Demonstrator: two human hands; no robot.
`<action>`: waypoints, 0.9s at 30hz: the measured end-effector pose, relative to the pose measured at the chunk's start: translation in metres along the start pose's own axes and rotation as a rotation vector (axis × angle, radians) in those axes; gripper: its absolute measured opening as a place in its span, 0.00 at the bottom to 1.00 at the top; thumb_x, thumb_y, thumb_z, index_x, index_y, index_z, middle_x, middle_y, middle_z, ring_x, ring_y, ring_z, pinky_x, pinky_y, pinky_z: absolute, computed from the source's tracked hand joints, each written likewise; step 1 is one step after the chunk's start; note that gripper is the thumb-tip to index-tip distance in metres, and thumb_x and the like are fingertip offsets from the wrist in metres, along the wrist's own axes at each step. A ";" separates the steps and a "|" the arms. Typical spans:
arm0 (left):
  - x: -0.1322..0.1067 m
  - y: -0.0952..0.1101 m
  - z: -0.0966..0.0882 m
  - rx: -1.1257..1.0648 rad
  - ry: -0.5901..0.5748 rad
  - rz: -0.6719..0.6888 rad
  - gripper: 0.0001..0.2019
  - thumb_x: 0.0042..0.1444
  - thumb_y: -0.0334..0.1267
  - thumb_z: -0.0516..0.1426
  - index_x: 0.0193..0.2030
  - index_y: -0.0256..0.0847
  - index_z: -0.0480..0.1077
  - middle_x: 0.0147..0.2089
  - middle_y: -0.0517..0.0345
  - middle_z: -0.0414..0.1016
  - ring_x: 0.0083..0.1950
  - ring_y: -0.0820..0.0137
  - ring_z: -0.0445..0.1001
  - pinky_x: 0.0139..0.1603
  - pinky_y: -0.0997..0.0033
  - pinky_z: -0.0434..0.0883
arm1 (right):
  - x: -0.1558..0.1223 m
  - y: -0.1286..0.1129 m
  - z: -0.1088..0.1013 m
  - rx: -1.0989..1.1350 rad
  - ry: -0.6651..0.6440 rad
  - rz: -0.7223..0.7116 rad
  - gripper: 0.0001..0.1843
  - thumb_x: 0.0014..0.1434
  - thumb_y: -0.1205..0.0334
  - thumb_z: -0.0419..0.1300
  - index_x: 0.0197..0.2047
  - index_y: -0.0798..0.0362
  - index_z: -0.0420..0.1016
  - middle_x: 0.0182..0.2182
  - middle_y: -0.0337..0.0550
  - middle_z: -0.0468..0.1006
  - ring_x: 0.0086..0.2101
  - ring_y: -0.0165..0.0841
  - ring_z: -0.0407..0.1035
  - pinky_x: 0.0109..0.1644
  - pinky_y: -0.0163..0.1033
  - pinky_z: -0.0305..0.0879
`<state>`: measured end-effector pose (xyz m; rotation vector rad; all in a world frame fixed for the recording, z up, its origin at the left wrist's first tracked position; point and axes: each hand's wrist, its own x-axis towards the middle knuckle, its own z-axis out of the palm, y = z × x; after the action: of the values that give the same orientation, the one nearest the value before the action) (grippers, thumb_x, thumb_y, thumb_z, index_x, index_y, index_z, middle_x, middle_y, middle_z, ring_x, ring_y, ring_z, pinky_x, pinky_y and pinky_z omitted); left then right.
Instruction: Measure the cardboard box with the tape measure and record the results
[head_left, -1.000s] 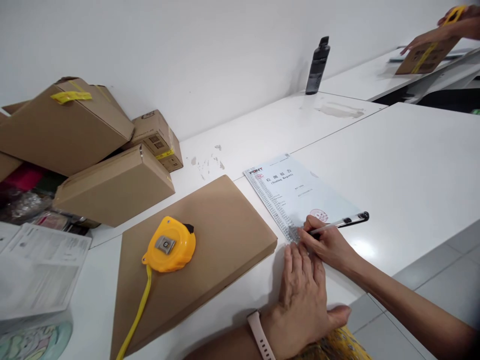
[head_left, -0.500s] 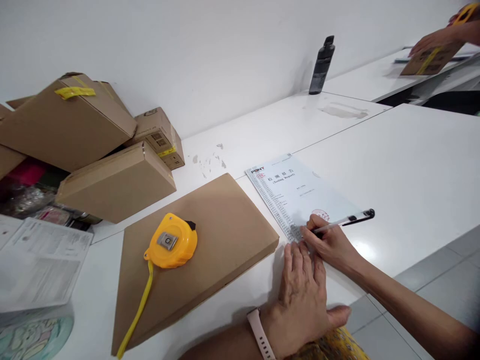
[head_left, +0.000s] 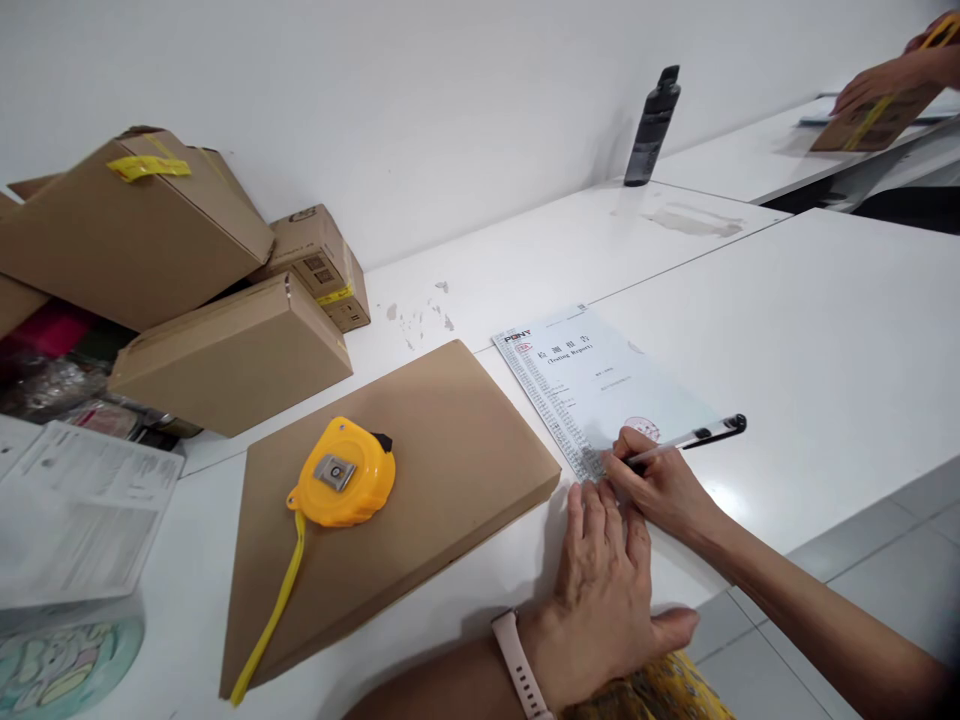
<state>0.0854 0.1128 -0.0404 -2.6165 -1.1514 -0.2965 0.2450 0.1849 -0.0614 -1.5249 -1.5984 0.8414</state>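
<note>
My right hand [head_left: 658, 482] is closed around a pen [head_left: 694, 437], its tip down near the lower left corner of a printed report [head_left: 592, 375]. The tip itself is hidden behind my fingers. Flat at the table's front edge lies my left hand [head_left: 604, 580], fingers stretched out, fingertips at the report's lower edge and touching my right hand. To the left is a flat cardboard box [head_left: 420, 450]. A yellow tape measure [head_left: 346, 475] rests on it, its yellow wrist strap trailing toward the box's near left corner.
Cardboard boxes [head_left: 232, 350] are piled at the left by the wall, above wrapped items and printed sheets [head_left: 82, 510]. A dark bottle [head_left: 652, 128] stands at the back. Far right, another person's hands [head_left: 881, 85] hold a small box [head_left: 874, 122].
The view has shifted very slightly. My hands, the pen and the report keep nearly the same positions.
</note>
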 end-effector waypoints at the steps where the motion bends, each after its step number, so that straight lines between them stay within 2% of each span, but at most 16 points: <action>1: 0.000 0.000 0.000 0.002 0.002 -0.001 0.47 0.63 0.69 0.45 0.68 0.24 0.64 0.65 0.32 0.73 0.70 0.49 0.68 0.74 0.49 0.53 | 0.000 0.000 0.000 -0.006 0.005 -0.004 0.16 0.63 0.56 0.58 0.25 0.47 0.60 0.21 0.34 0.62 0.24 0.31 0.56 0.27 0.38 0.55; 14: 0.000 0.001 0.002 -0.025 0.005 0.001 0.46 0.62 0.70 0.47 0.67 0.25 0.66 0.65 0.32 0.74 0.69 0.48 0.69 0.74 0.48 0.52 | 0.000 -0.003 -0.002 0.004 0.030 0.016 0.15 0.63 0.56 0.58 0.25 0.47 0.61 0.21 0.34 0.64 0.24 0.31 0.58 0.27 0.38 0.56; 27: -0.001 0.001 0.003 -0.024 -0.012 0.002 0.47 0.62 0.70 0.46 0.68 0.25 0.64 0.66 0.32 0.72 0.70 0.48 0.68 0.74 0.48 0.52 | 0.000 -0.004 -0.002 -0.013 0.026 0.016 0.16 0.63 0.56 0.58 0.25 0.47 0.60 0.21 0.34 0.63 0.24 0.31 0.58 0.27 0.38 0.56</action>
<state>0.0863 0.1124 -0.0435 -2.6439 -1.1559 -0.2968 0.2449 0.1842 -0.0572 -1.5539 -1.5776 0.8179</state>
